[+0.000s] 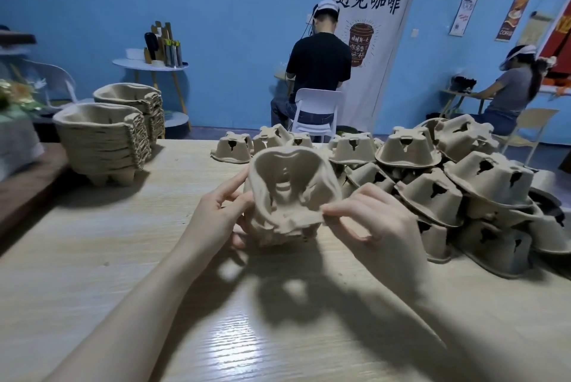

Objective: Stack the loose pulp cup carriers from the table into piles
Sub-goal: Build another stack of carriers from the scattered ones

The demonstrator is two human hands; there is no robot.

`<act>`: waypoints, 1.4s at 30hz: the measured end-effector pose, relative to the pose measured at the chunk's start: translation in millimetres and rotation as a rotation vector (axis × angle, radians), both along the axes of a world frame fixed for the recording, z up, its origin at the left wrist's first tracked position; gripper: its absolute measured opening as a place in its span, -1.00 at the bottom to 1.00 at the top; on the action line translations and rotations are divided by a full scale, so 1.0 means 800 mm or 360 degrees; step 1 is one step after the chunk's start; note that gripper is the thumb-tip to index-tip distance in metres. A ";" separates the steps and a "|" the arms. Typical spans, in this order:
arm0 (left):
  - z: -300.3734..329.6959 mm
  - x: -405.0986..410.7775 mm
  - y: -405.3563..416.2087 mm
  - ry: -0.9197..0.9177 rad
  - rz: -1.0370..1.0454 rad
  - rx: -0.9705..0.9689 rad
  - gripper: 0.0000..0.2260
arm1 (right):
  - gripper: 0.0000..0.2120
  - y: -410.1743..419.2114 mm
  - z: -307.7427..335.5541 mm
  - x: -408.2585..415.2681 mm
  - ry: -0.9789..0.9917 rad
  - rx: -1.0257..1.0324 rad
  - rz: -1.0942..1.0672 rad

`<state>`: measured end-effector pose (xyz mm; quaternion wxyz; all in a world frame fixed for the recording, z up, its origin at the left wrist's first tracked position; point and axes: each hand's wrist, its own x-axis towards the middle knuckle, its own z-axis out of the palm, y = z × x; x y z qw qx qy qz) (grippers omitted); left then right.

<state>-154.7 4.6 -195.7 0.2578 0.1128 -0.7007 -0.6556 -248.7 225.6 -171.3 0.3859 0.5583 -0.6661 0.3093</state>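
Head view looks down on a pale wood-grain table (92, 258) where both bare hands hold one beige moulded-pulp cup carrier (290, 193) just above the tabletop, tilted so its hollow side faces the camera. On the left hand (216, 215) the grip is curled round the carrier's left wall, thumb on the rim and fingers behind and beneath it. On the right hand (367, 221) the grip pinches the carrier's near right rim between thumb and fingertips (332, 210), the other fingers bent loosely below. To the right, touching one another and spreading to the table's far edge, lies a loose heap of upturned pulp carriers (448, 187), most resting rim-down with dark slots showing in their sides. At the table's far left stand two neat piles of nested carriers, the nearer pile (102, 140) just beside the farther pile (133, 103), both open side up. Beyond the table a person in a black shirt (318, 63) sits on a white chair (315, 113) facing a blue wall (231, 42), and another seated person in grey (506, 88) is at the right.
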 end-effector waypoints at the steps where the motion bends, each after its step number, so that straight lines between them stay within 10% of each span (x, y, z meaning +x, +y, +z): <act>1: 0.000 0.000 -0.001 0.0000 -0.0003 0.0005 -0.67 | -0.93 -0.006 -0.004 -0.004 0.0122 0.0057 -0.0071; 23: 0.006 0.007 0.005 -0.0023 0.0040 -0.0114 -0.61 | -0.67 0.000 -0.029 -0.008 -0.0162 0.0358 -0.0020; 30: 0.005 0.003 0.002 0.0015 0.0077 -0.0128 -0.58 | -0.60 0.039 0.055 -0.126 -0.0729 -0.0032 -0.0600; 42: 0.007 0.005 -0.003 0.0026 0.0090 -0.0202 -0.41 | -0.49 0.049 0.131 -0.217 -0.1019 0.0702 -0.1072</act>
